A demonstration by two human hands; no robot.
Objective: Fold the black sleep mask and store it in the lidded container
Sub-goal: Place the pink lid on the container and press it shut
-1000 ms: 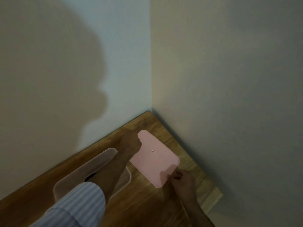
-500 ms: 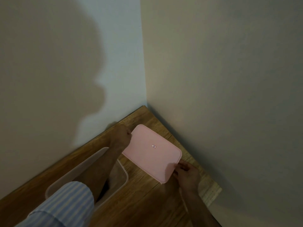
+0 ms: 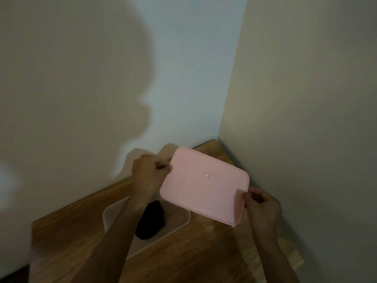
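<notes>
Nearest, at six o'clock on the wooden table (image 3: 200,250), the black sleep mask (image 3: 151,220) lies inside the open container (image 3: 183,223), while beyond, the left hand (image 3: 148,176) and right hand (image 3: 263,205) pinch the pink lid (image 3: 204,186) at nine and four o'clock.

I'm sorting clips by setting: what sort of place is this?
Probably a home room corner: a wooden tabletop against two plain painted walls, with a plastic container on it.
</notes>
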